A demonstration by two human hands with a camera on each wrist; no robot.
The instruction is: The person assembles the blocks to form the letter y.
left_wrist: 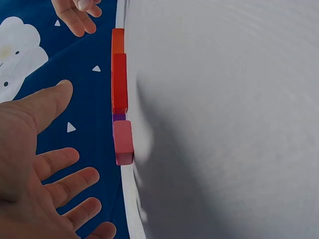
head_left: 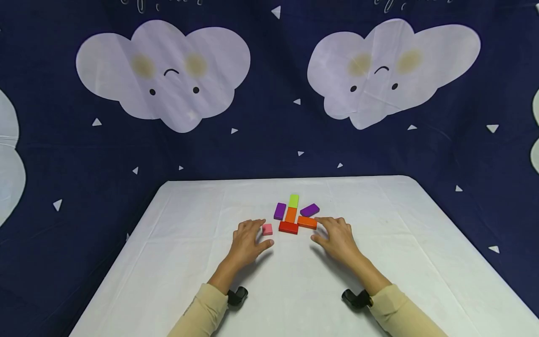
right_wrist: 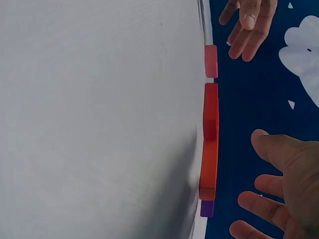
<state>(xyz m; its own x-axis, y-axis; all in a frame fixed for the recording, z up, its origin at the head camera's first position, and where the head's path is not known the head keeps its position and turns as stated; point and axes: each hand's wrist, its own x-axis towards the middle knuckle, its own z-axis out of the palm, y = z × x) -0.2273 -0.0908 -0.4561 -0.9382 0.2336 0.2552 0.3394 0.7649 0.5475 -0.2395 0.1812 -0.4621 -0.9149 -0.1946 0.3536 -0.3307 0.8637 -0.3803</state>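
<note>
In the head view my left hand (head_left: pixel 245 243) hovers over the table beside a small pink block (head_left: pixel 267 229), fingers spread and holding nothing. My right hand (head_left: pixel 338 239) is likewise spread, its fingertips close to the right end of an orange block (head_left: pixel 308 222); both wrist views show gaps between the fingers. Between the hands lies a red block (head_left: pixel 288 228), with a second orange block (head_left: pixel 291 215) behind it and a lime green block (head_left: pixel 294 201) farther back. One purple block (head_left: pixel 280 211) lies left of these, another purple block (head_left: pixel 309 210) to the right, angled.
A white cloth covers the table (head_left: pixel 177 262). Behind it hangs a dark blue curtain (head_left: pixel 269 154) with white clouds and small triangles. Each wrist carries a black device, the left device (head_left: pixel 237 296) and the right device (head_left: pixel 356 299).
</note>
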